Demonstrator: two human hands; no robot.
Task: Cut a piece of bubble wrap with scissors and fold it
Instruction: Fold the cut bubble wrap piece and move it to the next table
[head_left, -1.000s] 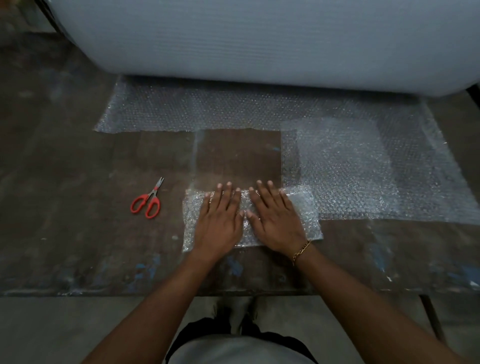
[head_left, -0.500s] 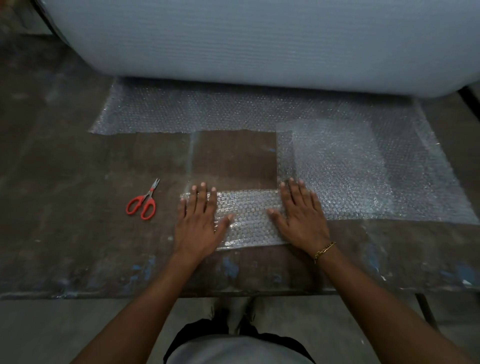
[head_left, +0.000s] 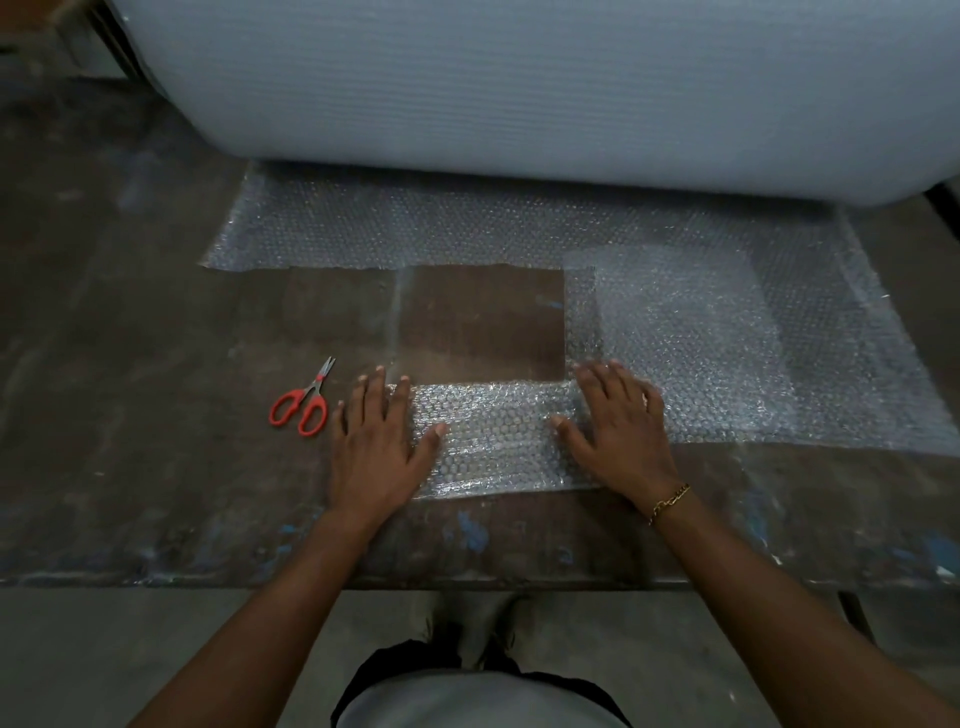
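2 hands do the work in this step, which reads as flattening the fold. At the left, the scissors lie closed on the tabletop, just beside the left hand and touched by neither hand; leave them there, clear of the sweep. The left hand lies flat, fingers straight and gripping nothing, palm down on the left end of the folded piece of bubble wrap. The piece lies near the front edge of the tabletop, about midway along it, as a short wide strip. The right hand is equally flat and grips nothing, covering the right end of the piece beside the uncut sheet that runs back to the roll at the rear edge; whether the 2 overlap under the hand cannot be told. To set the crease well, press with whole palms and stroke outward from the centre so trapped air escapes at the ends. Hold even pressure on both ends: bubble wrap is springy and will likely reopen if 1 side is released first. Check that the layer edges align before lifting off.
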